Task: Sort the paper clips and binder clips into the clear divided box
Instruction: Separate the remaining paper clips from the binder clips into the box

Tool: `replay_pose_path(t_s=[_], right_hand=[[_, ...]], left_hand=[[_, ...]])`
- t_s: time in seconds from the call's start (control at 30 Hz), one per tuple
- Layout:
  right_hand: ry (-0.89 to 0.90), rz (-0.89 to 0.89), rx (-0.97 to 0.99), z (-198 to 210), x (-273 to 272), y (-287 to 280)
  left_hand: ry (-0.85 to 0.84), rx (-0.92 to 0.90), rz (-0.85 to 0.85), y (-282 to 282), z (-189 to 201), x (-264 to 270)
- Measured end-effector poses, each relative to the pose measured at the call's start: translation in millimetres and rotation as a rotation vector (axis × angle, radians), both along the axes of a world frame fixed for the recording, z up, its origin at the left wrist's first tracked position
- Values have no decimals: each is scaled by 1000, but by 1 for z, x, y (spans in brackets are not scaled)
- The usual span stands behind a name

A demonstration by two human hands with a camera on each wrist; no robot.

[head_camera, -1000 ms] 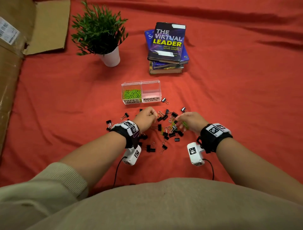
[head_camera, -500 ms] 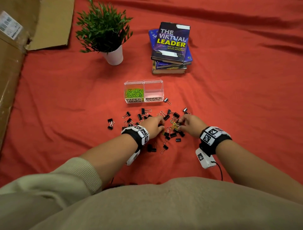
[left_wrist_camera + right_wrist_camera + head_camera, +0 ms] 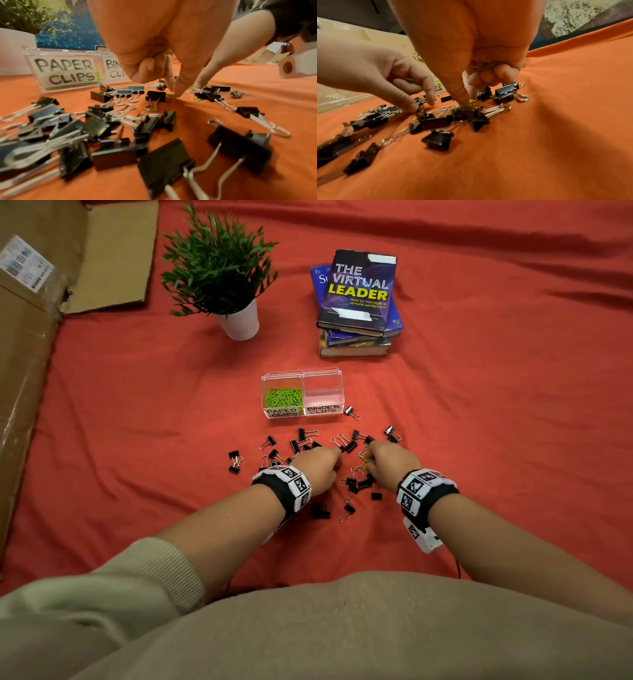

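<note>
Biggest thing here is the red cloth [image 3: 479, 405] everything sits on. The clear divided box [image 3: 302, 378] is my landmark: a stack of books [image 3: 359, 302] and a potted plant [image 3: 219, 275] sit beyond it, a cardboard box [image 3: 27, 364] far off to its left. The box's left cell is already full of green paper clips [image 3: 283, 398], while the binder-clip cell looks bare. On the near side of the box lies the scatter of black binder clips [image 3: 301, 436], with a few paper clips mixed in.

Both hands are down in that pile. The left hand [image 3: 318, 470] pinches thumb and forefinger onto a yellowish paper clip [image 3: 172, 96] lying flat on the cloth — some clips are already tucked in its palm too. The right hand [image 3: 390, 463] pinches a tangle of paper clips [image 3: 467, 104], more bunched under its curled fingers.

The box lies straight ahead of both hands — I'd say the left is nearer the paper-clip cell.
</note>
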State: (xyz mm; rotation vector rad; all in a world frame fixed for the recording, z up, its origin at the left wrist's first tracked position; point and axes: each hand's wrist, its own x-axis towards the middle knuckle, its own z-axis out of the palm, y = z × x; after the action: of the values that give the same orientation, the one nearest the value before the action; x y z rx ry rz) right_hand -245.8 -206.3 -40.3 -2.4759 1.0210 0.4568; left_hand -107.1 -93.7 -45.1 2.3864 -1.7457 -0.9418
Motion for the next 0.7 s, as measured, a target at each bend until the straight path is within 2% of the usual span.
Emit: replay_pose_path(t_s=[0.2,0.33,0.5,0.7], right_hand=[[41,5,59,-1,1,4],[37,-39,184,0,1,4],[-222,-334,432,9,-5,-3],[-472,-675,868,21,-18,-20]], left_hand=[[-126,40,-46,4,-6,6],[-5,-16,3,7,-4,7],[262,-150,311,-2,16,8],[436,-135,448,-10,26,9]])
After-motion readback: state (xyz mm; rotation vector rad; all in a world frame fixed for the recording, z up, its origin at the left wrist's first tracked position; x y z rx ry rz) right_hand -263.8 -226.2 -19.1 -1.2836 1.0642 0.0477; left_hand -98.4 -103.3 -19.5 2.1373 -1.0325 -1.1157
